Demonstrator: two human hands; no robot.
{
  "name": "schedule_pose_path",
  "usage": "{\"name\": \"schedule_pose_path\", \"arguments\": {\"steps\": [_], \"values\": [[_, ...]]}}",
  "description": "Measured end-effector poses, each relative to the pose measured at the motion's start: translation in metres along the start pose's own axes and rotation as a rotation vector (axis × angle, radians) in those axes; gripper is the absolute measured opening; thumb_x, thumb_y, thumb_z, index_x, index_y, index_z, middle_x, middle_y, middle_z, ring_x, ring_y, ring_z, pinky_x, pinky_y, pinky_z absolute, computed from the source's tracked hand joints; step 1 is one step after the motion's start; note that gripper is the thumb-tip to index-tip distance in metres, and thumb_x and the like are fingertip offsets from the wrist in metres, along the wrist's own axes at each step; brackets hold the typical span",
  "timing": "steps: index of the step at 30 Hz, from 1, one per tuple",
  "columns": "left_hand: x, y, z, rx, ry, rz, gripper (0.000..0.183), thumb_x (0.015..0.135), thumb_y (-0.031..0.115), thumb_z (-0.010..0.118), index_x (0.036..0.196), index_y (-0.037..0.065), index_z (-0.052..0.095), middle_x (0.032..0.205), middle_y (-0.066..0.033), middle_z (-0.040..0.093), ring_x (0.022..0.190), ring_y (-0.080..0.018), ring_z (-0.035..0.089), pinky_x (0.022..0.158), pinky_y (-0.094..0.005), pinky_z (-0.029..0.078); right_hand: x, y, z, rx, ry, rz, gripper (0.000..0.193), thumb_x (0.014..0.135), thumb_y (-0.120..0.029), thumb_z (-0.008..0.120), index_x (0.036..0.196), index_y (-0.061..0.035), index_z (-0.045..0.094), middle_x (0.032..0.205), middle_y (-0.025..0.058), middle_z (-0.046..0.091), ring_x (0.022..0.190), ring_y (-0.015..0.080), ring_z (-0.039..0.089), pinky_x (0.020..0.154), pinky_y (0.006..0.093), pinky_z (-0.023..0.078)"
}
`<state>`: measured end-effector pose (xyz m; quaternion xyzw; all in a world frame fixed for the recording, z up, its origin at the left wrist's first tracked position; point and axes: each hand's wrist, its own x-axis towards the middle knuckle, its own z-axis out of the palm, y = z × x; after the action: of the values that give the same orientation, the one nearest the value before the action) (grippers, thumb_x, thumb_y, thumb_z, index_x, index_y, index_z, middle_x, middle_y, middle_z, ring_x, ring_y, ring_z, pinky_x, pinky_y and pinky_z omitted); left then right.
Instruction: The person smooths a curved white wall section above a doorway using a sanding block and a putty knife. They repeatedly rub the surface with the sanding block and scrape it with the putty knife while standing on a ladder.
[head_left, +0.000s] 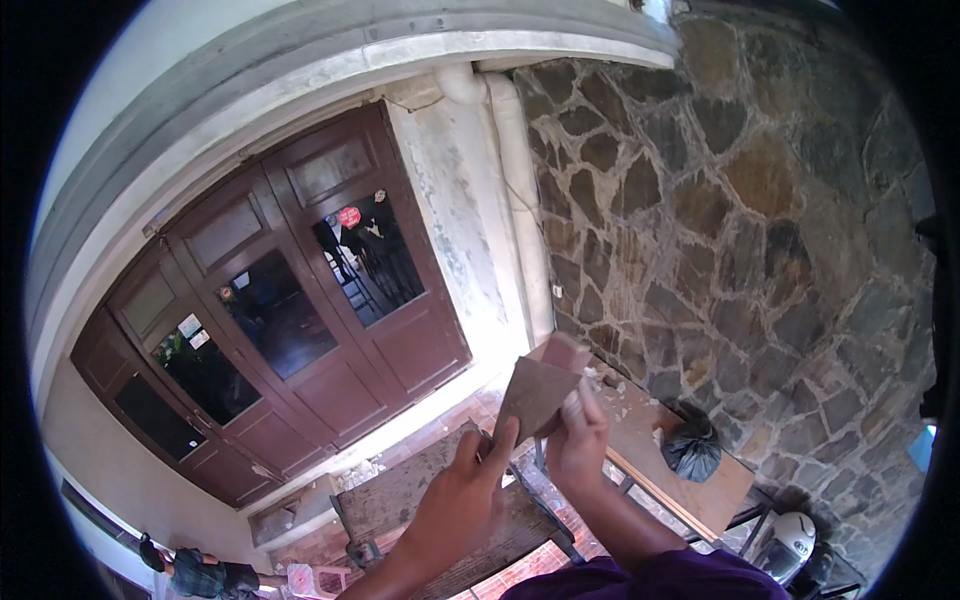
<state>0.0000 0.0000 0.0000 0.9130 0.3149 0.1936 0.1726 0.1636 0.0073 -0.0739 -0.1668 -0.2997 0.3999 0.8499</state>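
Raised in front of me is a flat brown sheet (538, 396) with straight edges, its exact kind unclear. My left hand (478, 474) pinches its lower left part, thumb pointing up along the face. My right hand (580, 440) is closed at its right side, fingers curled and slightly blurred. Just above and behind the sheet shows a blurred pinkish flat part (563, 353); whether it belongs to the same sheet I cannot tell. Beneath my hands stands a worn dark wooden bench (400, 487).
To the right, a plywood-topped table (640, 440) carries a black plastic bag (692, 450) and rubble bits. A white helmet (795, 535) sits at lower right. Brown doors (300, 300) and a stone wall (730, 200) stand ahead. A person (205, 573) is at lower left by a pink stool (318, 580).
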Motion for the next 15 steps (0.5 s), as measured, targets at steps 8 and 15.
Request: {"name": "schedule_pose_path", "arguments": {"steps": [8, 15], "values": [[-0.014, 0.003, 0.002, 0.003, -0.14, -0.131, 0.064, 0.084, -0.004, 0.053, 0.144, 0.011, 0.038, 0.104, -0.0179, 0.048, 0.085, -0.0342, 0.059, 0.076, -0.043, 0.049, 0.004, 0.003, -0.012, 0.013, 0.139, -0.005, 0.048, 0.099, -0.01, 0.05, 0.141, 0.0067, 0.036, 0.134, 0.0094, 0.052, 0.117, 0.015, 0.051, 0.101, 0.0298, 0.04], [-0.023, -0.009, -0.001, 0.012, -0.07, -0.045, 0.065, 0.08, 0.0, 0.055, 0.142, 0.008, 0.037, 0.104, -0.0197, 0.047, 0.079, -0.0383, 0.062, 0.069, -0.0461, 0.053, 0.049, -0.023, -0.018, 0.023, 0.151, -0.268, 0.048, 0.1, -0.014, 0.048, 0.142, 0.0056, 0.035, 0.134, 0.0098, 0.051, 0.118, 0.0167, 0.052, 0.1, 0.032, 0.042]]}}
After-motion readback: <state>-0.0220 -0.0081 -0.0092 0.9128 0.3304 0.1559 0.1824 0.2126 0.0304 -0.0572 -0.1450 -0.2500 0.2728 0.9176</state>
